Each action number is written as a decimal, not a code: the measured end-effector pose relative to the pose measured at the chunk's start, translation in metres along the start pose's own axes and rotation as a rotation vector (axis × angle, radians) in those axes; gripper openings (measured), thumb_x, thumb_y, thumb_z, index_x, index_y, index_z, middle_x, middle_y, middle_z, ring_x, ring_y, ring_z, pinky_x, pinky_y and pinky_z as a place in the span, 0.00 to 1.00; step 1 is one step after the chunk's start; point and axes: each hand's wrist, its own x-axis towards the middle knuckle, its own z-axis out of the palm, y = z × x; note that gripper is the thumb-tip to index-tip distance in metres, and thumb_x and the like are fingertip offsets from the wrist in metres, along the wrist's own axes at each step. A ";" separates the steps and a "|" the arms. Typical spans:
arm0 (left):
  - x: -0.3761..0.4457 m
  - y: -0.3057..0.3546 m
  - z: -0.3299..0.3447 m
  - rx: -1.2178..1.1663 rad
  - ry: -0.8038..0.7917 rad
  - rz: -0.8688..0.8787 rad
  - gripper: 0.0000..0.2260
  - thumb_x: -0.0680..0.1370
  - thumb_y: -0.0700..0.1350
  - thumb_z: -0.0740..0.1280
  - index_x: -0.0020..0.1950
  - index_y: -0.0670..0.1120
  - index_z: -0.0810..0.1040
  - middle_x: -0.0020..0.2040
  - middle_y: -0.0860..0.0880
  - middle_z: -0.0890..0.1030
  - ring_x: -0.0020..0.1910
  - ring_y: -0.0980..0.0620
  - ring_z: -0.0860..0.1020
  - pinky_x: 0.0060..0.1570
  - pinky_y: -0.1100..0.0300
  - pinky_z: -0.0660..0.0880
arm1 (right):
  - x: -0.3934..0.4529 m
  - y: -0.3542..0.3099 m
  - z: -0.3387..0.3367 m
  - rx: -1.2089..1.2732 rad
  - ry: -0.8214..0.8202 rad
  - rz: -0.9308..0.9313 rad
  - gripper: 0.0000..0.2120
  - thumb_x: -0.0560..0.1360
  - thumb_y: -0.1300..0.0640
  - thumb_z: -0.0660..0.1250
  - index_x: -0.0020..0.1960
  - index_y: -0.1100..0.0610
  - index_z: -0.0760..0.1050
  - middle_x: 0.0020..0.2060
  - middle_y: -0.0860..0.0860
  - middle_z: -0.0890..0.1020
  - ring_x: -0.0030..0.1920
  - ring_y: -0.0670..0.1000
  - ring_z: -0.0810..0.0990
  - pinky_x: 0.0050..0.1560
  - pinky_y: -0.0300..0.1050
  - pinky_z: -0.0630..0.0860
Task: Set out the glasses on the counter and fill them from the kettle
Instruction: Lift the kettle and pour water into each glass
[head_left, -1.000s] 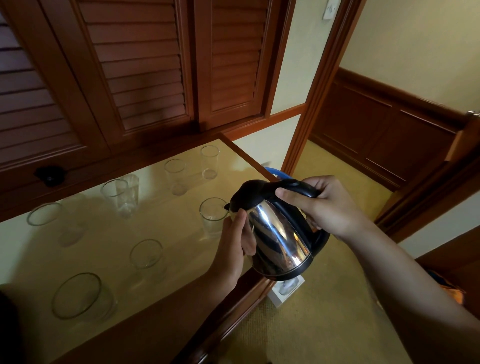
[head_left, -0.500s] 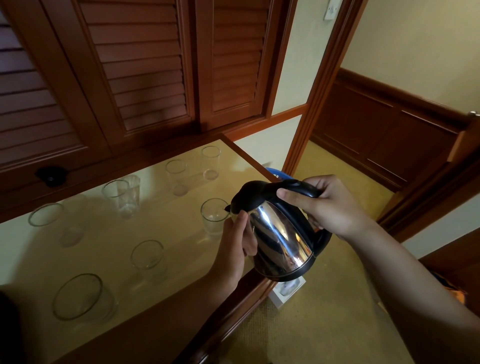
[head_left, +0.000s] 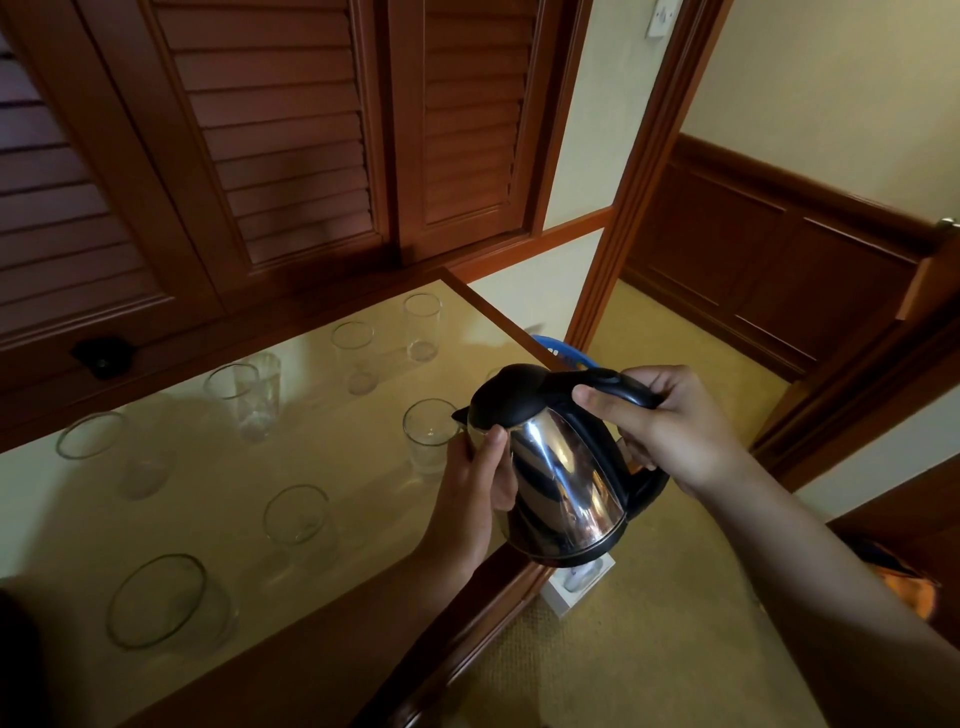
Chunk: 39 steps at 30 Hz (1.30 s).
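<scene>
1. Shiny stainless steel kettle with a black plastic lid and handle (head_left: 561, 478) is held up over the right edge of the pale yellow bench with the dark wood trim (head_left: 363, 452), tipped so its spout points left at the nearest clear drinking glass (head_left: 428, 434).
2. Right hand (head_left: 670, 426) is wrapped round the black handle, fingers curled over the top.
3. Left hand (head_left: 478, 488) is on the steel body just under the lid, thumb up against the rim, fingers round the side, so both hands are clamped on the kettle.
4. Can't tell if any water is actually coming out.
5. More clear glasses stand upright around the bench, well apart: a tall one at the far corner (head_left: 422, 325), another just left of it (head_left: 354, 356), and a wide glass bowl-looking one at the front left (head_left: 161, 603).
6. Brown louvred wooden doors (head_left: 270, 135) run behind the bench.
</scene>
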 end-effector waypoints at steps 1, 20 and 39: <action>-0.001 0.002 0.001 0.001 0.000 -0.001 0.50 0.64 0.79 0.71 0.76 0.48 0.72 0.68 0.44 0.83 0.69 0.43 0.80 0.72 0.33 0.73 | 0.000 0.002 -0.001 0.000 0.015 0.002 0.19 0.70 0.45 0.77 0.46 0.62 0.86 0.26 0.52 0.80 0.20 0.44 0.73 0.23 0.36 0.69; 0.024 0.020 0.034 0.022 -0.043 0.021 0.54 0.64 0.82 0.68 0.74 0.41 0.73 0.65 0.45 0.83 0.65 0.46 0.81 0.63 0.50 0.78 | 0.002 0.012 -0.032 0.052 0.179 -0.010 0.29 0.71 0.49 0.77 0.50 0.78 0.79 0.19 0.46 0.74 0.18 0.42 0.68 0.21 0.34 0.65; 0.048 0.027 0.069 -0.046 -0.179 -0.054 0.38 0.73 0.72 0.62 0.79 0.53 0.70 0.68 0.50 0.81 0.66 0.51 0.80 0.58 0.57 0.79 | 0.023 0.006 -0.059 -0.072 0.181 0.026 0.22 0.71 0.42 0.76 0.40 0.64 0.83 0.20 0.48 0.75 0.19 0.43 0.71 0.25 0.33 0.68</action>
